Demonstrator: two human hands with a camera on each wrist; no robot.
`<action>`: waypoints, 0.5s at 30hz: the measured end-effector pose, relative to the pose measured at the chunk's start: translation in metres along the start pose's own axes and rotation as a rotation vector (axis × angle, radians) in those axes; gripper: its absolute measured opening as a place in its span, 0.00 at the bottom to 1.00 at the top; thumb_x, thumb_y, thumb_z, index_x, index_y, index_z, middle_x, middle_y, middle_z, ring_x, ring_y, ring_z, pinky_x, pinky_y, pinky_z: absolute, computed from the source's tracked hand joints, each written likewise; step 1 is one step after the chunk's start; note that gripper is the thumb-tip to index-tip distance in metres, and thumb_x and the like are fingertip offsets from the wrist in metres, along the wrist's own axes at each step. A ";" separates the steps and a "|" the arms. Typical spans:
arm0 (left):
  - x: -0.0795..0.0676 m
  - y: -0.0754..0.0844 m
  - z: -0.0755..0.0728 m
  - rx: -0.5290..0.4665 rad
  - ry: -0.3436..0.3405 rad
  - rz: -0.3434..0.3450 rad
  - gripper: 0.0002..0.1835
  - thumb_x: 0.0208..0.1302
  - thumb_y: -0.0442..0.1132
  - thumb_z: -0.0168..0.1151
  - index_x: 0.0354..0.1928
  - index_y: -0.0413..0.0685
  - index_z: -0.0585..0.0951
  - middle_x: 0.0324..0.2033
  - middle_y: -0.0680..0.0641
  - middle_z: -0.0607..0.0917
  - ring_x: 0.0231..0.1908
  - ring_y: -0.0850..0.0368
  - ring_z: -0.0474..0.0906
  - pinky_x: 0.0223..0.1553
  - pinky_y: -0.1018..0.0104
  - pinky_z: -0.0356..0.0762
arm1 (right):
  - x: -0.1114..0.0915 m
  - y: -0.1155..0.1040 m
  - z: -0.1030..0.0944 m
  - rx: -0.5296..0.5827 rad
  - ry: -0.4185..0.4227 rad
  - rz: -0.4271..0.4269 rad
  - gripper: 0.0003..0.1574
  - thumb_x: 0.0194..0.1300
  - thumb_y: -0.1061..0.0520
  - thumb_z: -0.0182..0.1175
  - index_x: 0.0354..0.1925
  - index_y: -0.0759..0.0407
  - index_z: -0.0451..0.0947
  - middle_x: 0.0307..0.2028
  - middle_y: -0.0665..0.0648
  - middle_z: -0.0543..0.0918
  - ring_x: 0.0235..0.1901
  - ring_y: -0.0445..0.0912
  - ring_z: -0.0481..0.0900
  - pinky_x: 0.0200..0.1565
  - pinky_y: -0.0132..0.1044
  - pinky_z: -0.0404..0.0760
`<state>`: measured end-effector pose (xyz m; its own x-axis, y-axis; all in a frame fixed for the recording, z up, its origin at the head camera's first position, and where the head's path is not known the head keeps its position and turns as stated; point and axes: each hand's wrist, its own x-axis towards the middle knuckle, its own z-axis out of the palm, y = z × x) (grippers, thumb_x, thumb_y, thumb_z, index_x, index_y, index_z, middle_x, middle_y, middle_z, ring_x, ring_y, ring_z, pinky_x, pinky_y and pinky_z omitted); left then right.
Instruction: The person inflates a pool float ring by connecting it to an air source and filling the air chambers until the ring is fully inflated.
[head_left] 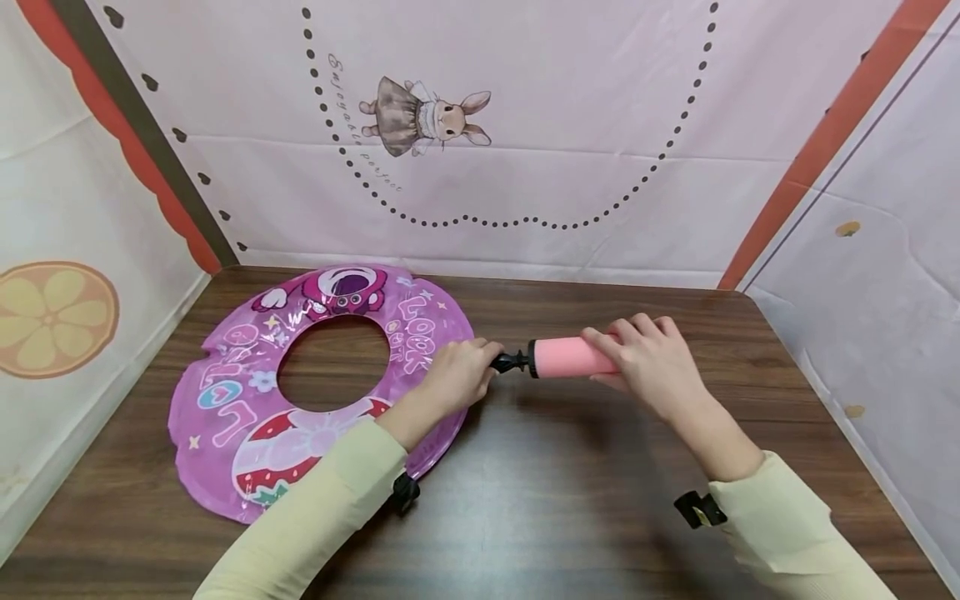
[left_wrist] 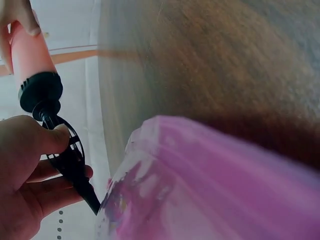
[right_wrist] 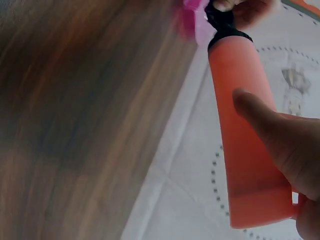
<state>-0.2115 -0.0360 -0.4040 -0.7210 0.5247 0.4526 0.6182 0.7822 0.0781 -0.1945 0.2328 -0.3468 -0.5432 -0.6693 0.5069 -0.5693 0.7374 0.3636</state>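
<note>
A pink hand pump (head_left: pixel 566 358) is held level above the table. My right hand (head_left: pixel 652 362) grips its pink barrel, the thumb lying along the side in the right wrist view. With my left hand (head_left: pixel 461 372) I pinch the black nozzle (left_wrist: pixel 67 162) between thumb and fingers. A purple swim ring (head_left: pixel 262 382) with printed letters, a bear and a strawberry lies on the left, partly under my left forearm. In the left wrist view the nozzle's tip comes up to the ring's edge; whether it sits in a valve cannot be seen.
Beneath everything is a brown wood-grain table (head_left: pixel 525 517). A pink printed cloth (head_left: pixel 570 108) with a rabbit hangs behind it, and pale cloth sides stand left and right. Black devices sit at both cuffs.
</note>
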 end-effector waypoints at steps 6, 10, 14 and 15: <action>-0.001 -0.001 0.000 -0.013 -0.003 0.003 0.13 0.52 0.39 0.67 0.41 0.45 0.80 0.30 0.47 0.83 0.26 0.52 0.80 0.26 0.60 0.78 | 0.000 -0.003 0.008 0.006 -0.002 -0.014 0.37 0.38 0.40 0.73 0.49 0.48 0.77 0.34 0.56 0.81 0.35 0.55 0.76 0.34 0.49 0.73; -0.001 -0.003 -0.001 -0.019 -0.017 -0.013 0.13 0.53 0.40 0.67 0.41 0.46 0.80 0.31 0.48 0.84 0.27 0.52 0.80 0.27 0.60 0.78 | -0.007 0.007 0.005 0.045 -0.007 -0.011 0.39 0.37 0.39 0.74 0.50 0.47 0.77 0.35 0.56 0.81 0.37 0.55 0.76 0.34 0.49 0.73; -0.001 -0.005 -0.003 -0.036 -0.017 -0.023 0.13 0.52 0.40 0.67 0.41 0.47 0.80 0.32 0.48 0.84 0.27 0.50 0.81 0.26 0.57 0.78 | -0.018 0.024 -0.003 0.080 -0.005 -0.004 0.37 0.46 0.32 0.65 0.51 0.48 0.76 0.34 0.57 0.81 0.36 0.56 0.77 0.32 0.50 0.72; -0.001 -0.005 -0.003 -0.037 -0.018 -0.025 0.13 0.53 0.40 0.67 0.41 0.47 0.80 0.32 0.48 0.84 0.28 0.50 0.81 0.26 0.57 0.79 | -0.022 0.029 -0.006 0.088 -0.004 -0.001 0.37 0.50 0.29 0.59 0.51 0.48 0.76 0.34 0.57 0.81 0.35 0.56 0.77 0.31 0.50 0.72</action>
<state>-0.2132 -0.0412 -0.4017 -0.7417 0.5112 0.4342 0.6107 0.7824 0.1222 -0.1955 0.2692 -0.3430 -0.5452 -0.6702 0.5036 -0.6216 0.7263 0.2936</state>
